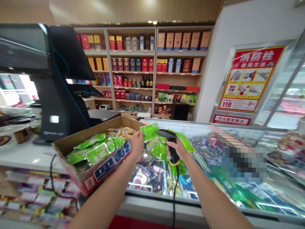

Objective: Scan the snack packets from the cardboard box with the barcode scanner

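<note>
My left hand (137,142) pinches the left end of a green snack packet (150,131), holding it up over the glass-topped freezer (145,178). In my right hand (177,148) is a black barcode scanner (168,135), its head pointing left at the packet and its cable hanging down. Behind and below the scanner lie several more green packets (159,151) on the glass. Left of my left hand stands an open cardboard box (69,165) with green packets (97,152) and some yellowish ones inside.
A black checkout terminal (57,95) rises on the white counter (43,159) at left. Shelves (132,54) of boxed bottles line the back wall. A red and yellow hydrant sign (251,79) is on the right wall. Small goods (45,197) fill racks under the counter.
</note>
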`<state>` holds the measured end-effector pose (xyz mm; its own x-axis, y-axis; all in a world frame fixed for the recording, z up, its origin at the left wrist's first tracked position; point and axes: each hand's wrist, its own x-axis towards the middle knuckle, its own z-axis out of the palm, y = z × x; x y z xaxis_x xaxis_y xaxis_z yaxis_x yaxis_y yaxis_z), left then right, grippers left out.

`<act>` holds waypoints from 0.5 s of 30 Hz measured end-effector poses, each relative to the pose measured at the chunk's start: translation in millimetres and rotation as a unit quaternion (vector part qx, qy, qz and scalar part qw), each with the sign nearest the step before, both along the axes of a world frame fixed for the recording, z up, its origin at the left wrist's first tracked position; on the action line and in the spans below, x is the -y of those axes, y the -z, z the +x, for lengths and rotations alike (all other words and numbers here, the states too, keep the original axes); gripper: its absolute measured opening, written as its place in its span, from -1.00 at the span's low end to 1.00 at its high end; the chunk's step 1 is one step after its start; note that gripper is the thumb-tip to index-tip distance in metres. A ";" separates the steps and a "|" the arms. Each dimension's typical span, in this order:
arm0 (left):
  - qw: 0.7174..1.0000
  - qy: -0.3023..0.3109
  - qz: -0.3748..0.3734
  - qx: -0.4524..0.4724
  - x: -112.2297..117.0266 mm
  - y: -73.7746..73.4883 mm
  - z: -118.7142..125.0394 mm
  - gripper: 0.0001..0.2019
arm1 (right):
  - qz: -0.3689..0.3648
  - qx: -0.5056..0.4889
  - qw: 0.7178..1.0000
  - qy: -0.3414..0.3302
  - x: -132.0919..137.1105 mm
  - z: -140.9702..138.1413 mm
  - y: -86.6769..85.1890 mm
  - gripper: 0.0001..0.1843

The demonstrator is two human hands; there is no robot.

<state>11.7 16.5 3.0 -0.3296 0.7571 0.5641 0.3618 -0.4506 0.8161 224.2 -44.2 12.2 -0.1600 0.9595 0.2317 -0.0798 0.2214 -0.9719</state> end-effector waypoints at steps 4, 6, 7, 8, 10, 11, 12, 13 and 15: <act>0.996 -0.051 0.033 0.071 1.2 -36.0 -38.5 -0.73 | 0.018 0.022 1.000 -0.012 3.1 -29.0 -30.7 -0.74; 0.988 -0.088 0.066 0.104 4.4 -51.1 -66.4 -0.75 | 0.038 0.035 0.998 -0.033 2.6 -47.7 -45.5 -0.76; 0.983 -0.110 0.085 0.121 7.2 -56.7 -80.1 -0.75 | 0.045 0.033 0.998 -0.043 1.8 -57.6 -51.3 -0.76; 0.976 -0.134 0.105 0.135 11.1 -60.9 -92.6 -0.74 | 0.048 0.029 0.997 -0.053 0.9 -67.4 -55.6 -0.75; 0.961 -0.187 0.143 0.148 21.6 -65.1 -111.5 -0.63 | 0.048 0.031 0.995 -0.077 -0.9 -85.5 -59.9 -0.74; 0.953 -0.211 0.162 0.143 27.9 -65.6 -117.1 -0.55 | 0.047 0.032 0.995 -0.087 -1.5 -93.0 -60.0 -0.74; 0.947 -0.229 0.180 0.131 34.6 -65.4 -119.9 -0.48 | 0.044 0.033 0.994 -0.095 -1.6 -99.2 -59.0 -0.73; 0.944 -0.238 0.198 0.114 41.3 -64.8 -120.1 -0.43 | 0.041 0.033 0.994 -0.100 -1.3 -103.6 -57.2 -0.73; 0.943 -0.228 0.230 0.076 53.2 -63.0 -113.8 -0.40 | 0.031 0.031 0.994 -0.104 0.8 -107.0 -52.1 -0.73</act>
<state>-102.2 -36.7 66.0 -0.6655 0.2041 0.7179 0.4981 -0.5948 0.6309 117.2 -45.0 64.2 -0.3692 0.8883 0.2730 -0.0705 0.2661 -0.9614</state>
